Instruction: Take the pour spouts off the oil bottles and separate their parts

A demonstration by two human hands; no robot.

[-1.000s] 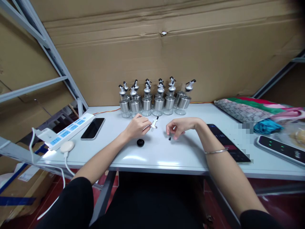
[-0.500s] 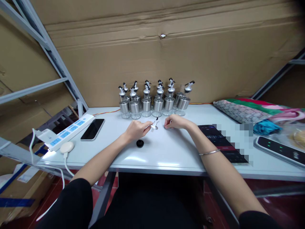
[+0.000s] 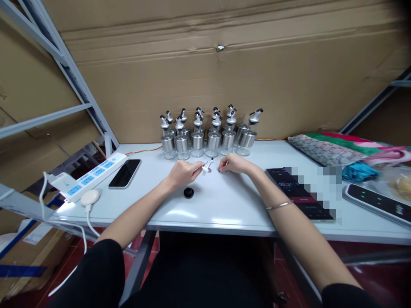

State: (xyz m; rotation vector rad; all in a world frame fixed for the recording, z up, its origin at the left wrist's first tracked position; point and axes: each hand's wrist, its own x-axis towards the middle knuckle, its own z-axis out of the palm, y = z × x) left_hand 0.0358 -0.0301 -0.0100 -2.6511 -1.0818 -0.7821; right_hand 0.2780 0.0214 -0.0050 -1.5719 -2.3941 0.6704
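Nearest, front edge of the white table [image 3: 208, 211], then open room up to one black round stopper [image 3: 189, 193]. Beyond it, apart from each other: left hand [image 3: 182, 174] pinched on one silver pourer spout [image 3: 207, 166] over mid-table; right hand [image 3: 235, 164] just beside, fingertips closed on one small dark piece [image 3: 220, 170], shape hard to make out. Well to the left, one smartphone [image 3: 125, 173]; to the right, one dark-screened device [image 3: 295, 193], partly pixelated. Farthest, twelve glass bottles [image 3: 197, 140] in two rows, rear ones partly hidden, eleven mounted pourers [image 3: 198, 121] countable, before one cardboard wall [image 3: 224, 81].
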